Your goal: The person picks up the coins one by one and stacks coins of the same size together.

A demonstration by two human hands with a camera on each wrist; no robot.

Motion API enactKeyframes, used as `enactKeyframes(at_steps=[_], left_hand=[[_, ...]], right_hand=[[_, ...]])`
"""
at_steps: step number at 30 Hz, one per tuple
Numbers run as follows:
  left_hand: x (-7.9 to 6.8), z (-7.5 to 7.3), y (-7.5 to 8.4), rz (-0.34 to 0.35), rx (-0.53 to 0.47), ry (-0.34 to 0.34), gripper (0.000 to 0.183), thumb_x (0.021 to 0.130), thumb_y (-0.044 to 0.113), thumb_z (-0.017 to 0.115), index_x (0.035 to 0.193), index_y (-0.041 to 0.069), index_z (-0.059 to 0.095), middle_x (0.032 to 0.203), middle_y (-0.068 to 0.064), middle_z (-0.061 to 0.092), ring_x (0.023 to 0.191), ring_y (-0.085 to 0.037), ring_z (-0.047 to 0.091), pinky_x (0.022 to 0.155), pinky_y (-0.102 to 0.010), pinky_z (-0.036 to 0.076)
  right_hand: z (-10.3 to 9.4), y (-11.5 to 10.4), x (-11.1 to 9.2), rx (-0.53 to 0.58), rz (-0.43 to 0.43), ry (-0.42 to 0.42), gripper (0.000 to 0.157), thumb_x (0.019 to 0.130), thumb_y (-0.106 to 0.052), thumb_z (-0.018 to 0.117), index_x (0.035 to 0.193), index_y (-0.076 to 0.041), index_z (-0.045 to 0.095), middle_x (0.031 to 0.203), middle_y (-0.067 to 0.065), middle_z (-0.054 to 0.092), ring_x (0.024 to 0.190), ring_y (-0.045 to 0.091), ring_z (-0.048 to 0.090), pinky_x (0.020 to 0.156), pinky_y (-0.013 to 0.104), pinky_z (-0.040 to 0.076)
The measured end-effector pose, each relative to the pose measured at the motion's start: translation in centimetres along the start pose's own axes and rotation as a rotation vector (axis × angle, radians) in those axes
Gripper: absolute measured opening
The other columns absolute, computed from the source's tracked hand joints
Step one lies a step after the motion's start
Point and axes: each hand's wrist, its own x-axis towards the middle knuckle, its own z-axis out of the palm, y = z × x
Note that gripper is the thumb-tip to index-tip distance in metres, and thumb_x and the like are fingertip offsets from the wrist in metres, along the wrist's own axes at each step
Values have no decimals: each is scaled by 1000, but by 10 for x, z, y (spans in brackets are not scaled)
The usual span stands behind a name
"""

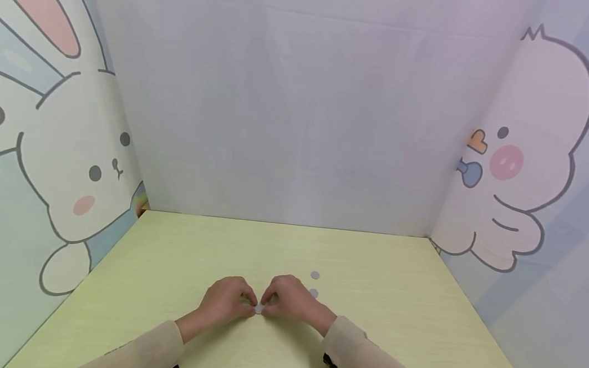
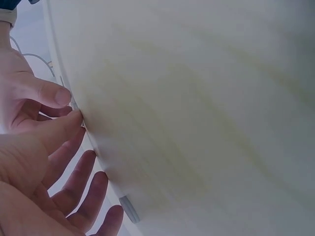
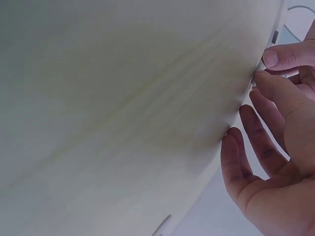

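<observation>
Midway across the yellow tabletop (image 1: 393,300), I see the left hand (image 1: 223,301) and right hand (image 1: 289,299) pinching a small grey disc (image 1: 259,309) with thumbs and forefingers; whether it is lifted I can't quite tell. Past the right hand lie a second disc (image 1: 314,293), then a third disc (image 1: 315,275), before a white backdrop (image 1: 297,128).

Left fingers (image 1: 250,292) and right fingers (image 1: 269,291) curl inward, nearly meeting.

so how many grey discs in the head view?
3: held disc between left hand and right hand; nearer disc just past the right hand; far disc beyond it. Hands may hide more: the left wrist view shows a grey piece beside the left hand.
</observation>
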Motion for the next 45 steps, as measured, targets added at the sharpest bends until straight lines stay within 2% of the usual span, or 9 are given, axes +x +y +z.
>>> enactKeyframes(at_steps=[8,19,32,45], left_hand=[[-1,-2,0,5,-9,-13,13,77,16,94,82,21,83,87,10,74,86,-17,68,72,-36,55],[1,-1,1,-9,5,-24,13,77,17,95,82,21,83,88,11,74,88,-15,68,76,-37,56],[3,1,1,22,20,-14,14,75,15,95,79,23,84,87,10,71,83,-14,65,69,-34,54],[3,0,5,14,16,-24,14,75,15,95,78,22,83,86,9,71,84,-16,65,70,-34,52]], right_hand=[[1,0,0,-2,12,-5,7,85,-16,91,90,-15,86,85,-11,71,81,-1,59,73,15,47],[1,-2,0,-1,26,-9,7,85,-16,91,89,-16,86,83,-10,71,78,1,58,70,15,45],[0,1,1,23,52,-13,5,86,-20,91,87,-18,87,83,-13,69,79,-1,56,71,17,46],[-2,-3,1,13,71,-24,6,84,-17,91,88,-19,86,85,-15,68,84,-2,57,77,18,47]])
